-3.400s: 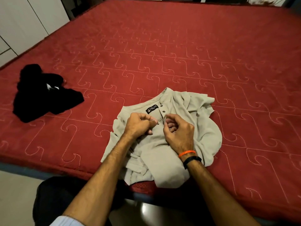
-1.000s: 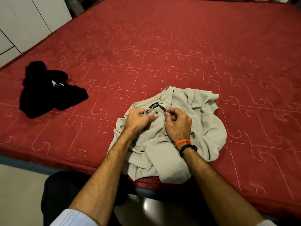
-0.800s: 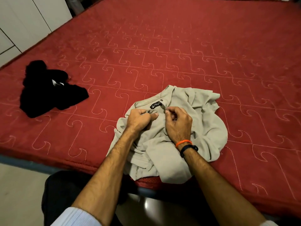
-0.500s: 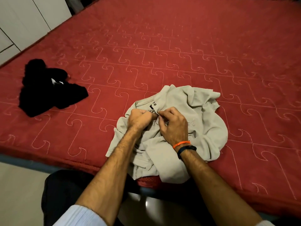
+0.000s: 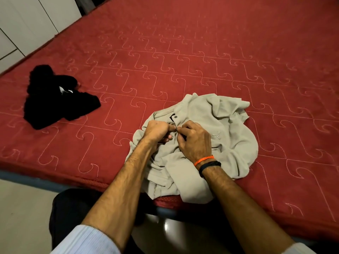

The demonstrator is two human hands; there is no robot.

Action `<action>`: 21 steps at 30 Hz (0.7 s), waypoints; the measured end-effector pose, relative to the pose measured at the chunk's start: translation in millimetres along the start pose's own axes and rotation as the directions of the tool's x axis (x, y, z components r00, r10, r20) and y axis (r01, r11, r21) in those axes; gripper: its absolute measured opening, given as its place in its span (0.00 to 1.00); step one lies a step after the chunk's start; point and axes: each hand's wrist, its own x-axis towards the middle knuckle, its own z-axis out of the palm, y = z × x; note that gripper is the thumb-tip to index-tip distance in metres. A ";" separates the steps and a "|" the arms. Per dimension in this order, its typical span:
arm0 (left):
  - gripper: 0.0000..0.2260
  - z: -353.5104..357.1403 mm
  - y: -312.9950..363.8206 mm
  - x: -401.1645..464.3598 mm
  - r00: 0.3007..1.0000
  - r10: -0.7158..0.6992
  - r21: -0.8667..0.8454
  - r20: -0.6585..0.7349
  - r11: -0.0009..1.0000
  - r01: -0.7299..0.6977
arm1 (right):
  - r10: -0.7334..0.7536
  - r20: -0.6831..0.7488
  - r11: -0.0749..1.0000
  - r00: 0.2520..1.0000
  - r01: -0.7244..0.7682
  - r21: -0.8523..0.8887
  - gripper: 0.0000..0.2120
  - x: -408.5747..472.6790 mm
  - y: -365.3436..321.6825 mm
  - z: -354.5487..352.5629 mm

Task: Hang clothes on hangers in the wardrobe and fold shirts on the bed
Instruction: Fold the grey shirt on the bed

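across the red quilted bed (image 5: 183,52) a crumpled beige polo shirt (image 5: 225,129) lies near the front edge, its lower part hanging just over it. well to its left lies a bunched black garment (image 5: 55,101). both hands meet at the shirt's button placket: the left hand (image 5: 157,131) with fingers curled, pinching the fabric, the right hand (image 5: 194,140) pinching the opposite side beside it. orange and black bands (image 5: 207,162) circle the right wrist
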 end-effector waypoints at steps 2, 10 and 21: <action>0.04 -0.3 -1.5 1.6 1.000 0.005 -0.004 0.004 1.000 -0.005 | 0.001 0.003 1.000 1.000 -0.001 0.014 0.02 0.1 -0.1 1.1; 0.04 -1.8 -1.0 3.6 1.000 -0.002 -0.049 0.014 0.999 0.003 | 0.109 0.006 0.977 0.994 -0.108 0.182 0.04 0.1 3.0 5.9; 0.05 -9.7 -2.8 -4.4 0.987 0.104 -0.029 0.120 0.994 -0.101 | 0.268 0.059 0.918 0.962 -0.273 0.287 0.04 4.9 2.3 0.5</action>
